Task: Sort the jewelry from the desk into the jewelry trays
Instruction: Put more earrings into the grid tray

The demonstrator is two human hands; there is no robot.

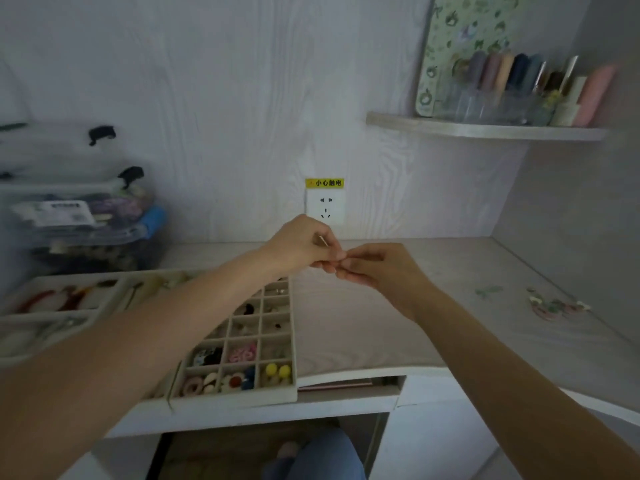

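Head view: both hands are held up together above the worktop, in front of a wall socket. The left hand is curled and a thin pin-like piece of jewelry is pinched between its fingers; what kind of piece it is cannot be told, as it is small and blurred. The right hand is also curled, and its fingertips are brought against those of the left hand, seemingly on the same small piece. A compartment tray is placed on the left part of the worktop, under the left forearm; small coloured pieces are seen in its cells, among them two yellow balls in the near right cell. A second tray with longer sections lies further left. On the right part of the worktop, well apart from the trays, some loose jewelry is lying. A shelf is fixed on the wall above.
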